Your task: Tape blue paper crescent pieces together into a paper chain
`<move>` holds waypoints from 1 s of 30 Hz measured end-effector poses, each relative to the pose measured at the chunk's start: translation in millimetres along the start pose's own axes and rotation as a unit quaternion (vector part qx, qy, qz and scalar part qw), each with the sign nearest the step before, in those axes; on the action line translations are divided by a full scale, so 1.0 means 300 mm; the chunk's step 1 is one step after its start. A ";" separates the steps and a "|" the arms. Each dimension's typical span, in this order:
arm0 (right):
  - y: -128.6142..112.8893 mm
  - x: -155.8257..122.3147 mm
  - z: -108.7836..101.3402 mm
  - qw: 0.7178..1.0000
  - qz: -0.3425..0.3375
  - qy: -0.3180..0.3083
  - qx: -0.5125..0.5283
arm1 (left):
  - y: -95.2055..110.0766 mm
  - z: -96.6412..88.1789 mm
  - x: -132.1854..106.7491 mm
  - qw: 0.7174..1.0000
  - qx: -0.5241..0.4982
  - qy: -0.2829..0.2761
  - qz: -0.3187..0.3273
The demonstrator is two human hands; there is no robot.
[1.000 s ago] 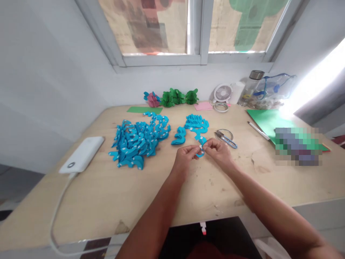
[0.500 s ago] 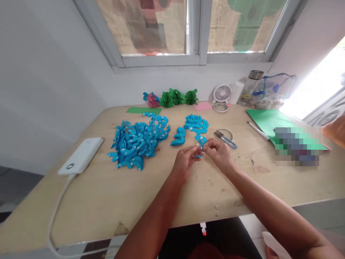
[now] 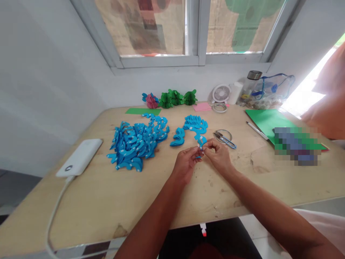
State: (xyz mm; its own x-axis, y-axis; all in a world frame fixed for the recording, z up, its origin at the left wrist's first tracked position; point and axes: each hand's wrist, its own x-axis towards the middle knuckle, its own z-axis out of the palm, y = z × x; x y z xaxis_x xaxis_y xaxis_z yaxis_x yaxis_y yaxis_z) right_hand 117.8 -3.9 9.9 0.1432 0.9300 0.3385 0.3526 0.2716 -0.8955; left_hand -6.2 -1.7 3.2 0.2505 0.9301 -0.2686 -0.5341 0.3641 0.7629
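Observation:
Over the middle of the table, my left hand (image 3: pixel 185 162) and my right hand (image 3: pixel 219 154) meet fingertip to fingertip. Both pinch a curved blue paper cutout (image 3: pixel 201 141) with small white squares on it; its lower part is partly hidden by my fingers. Just beyond my hands lies a fanned row of similar blue cutouts (image 3: pixel 198 124). A small stack of blue cutouts (image 3: pixel 178 137) rests to the left of that row. Farther left is a large heap of blue cutouts (image 3: pixel 134 144), many bearing white squares.
Right of my hands, scissors (image 3: pixel 225 139) lie across a tape roll (image 3: pixel 229 133). A pen (image 3: pixel 257 130) and green sheets (image 3: pixel 265 120) are farther right. A white power bank (image 3: pixel 79 157) with a cable sits left. Along the wall stand green paper figures (image 3: pixel 176 98), a fan (image 3: pixel 221 93) and a bottle (image 3: pixel 249 86).
A person in orange at the right edge has come further into view. My hands stay nearly in place, fingertips still together on the blue cutout. The view has shifted slightly.

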 end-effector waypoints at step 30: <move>-0.003 -0.026 0.008 0.989 -0.095 -0.004 -0.117 | -0.043 0.026 0.010 0.963 0.142 0.161 0.161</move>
State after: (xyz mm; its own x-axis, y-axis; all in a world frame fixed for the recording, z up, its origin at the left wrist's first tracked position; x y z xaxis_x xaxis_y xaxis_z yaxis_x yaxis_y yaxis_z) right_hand 114.3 -10.9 7.4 0.0473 0.8697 0.4913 0.5776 0.3775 -0.7238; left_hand 7.9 -3.9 -3.0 -0.1781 0.9761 -0.1246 -0.2879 0.0694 0.9551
